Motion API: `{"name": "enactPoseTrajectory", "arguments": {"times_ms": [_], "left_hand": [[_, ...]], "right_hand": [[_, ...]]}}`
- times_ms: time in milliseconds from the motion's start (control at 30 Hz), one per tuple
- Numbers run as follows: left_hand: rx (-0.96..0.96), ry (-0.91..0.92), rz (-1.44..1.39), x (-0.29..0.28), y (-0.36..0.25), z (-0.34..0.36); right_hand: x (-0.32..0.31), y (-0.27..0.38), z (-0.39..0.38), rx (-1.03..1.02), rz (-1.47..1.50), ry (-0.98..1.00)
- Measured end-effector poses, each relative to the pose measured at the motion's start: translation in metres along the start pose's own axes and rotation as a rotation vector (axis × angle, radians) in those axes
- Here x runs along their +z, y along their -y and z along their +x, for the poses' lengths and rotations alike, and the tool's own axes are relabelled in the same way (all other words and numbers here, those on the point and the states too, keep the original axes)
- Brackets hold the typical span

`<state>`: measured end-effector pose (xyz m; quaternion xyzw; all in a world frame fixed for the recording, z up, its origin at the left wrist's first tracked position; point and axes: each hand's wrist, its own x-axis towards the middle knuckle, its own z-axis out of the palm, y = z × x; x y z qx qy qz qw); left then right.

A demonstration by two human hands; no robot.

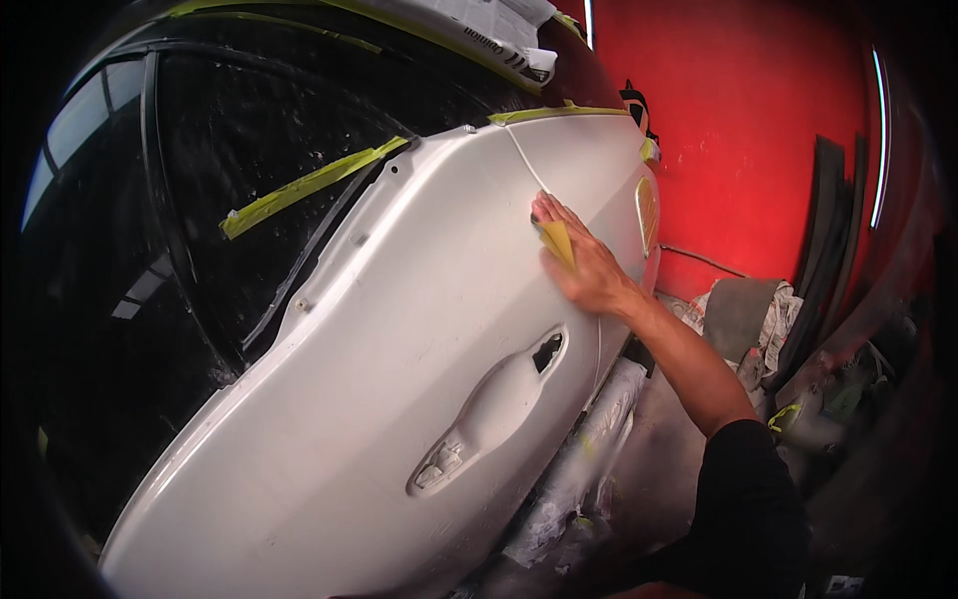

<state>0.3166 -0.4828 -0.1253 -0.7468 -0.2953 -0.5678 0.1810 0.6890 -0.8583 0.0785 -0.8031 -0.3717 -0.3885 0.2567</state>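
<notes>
My right hand [589,270] lies against the white car body panel [479,240], close to the seam between the door and the rear panel. Folded under its fingers is a yellow piece of sandpaper [557,243], one corner sticking out on the thumb side. The hand is closed on the sandpaper, and part of the sheet is hidden beneath it. Below the hand, the door's handle recess [489,404] has no handle fitted, showing a dark opening at its upper end. My left hand is out of view.
Yellow-green masking tape [309,190] crosses the dark side window [249,150]. Masking paper [479,30] covers part of the roof. A plastic-wrapped part [584,464] runs below the door. Behind stand a red wall [748,120], dark long strips [823,220] and a grey cloth [738,314].
</notes>
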Motion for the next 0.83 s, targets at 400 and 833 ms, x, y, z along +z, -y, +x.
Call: {"name": "enactPoseTrajectory", "arguments": {"times_ms": [400, 833], "left_hand": [[0.009, -0.018, 0.014, -0.005, -0.004, 0.007], [-0.055, 0.064, -0.059, 0.003, -0.002, -0.006]], "right_hand": [[0.006, -0.006, -0.045, -0.084, -0.093, 0.020], [-0.004, 0.001, 0.025, 0.045, 0.008, 0.053]]}}
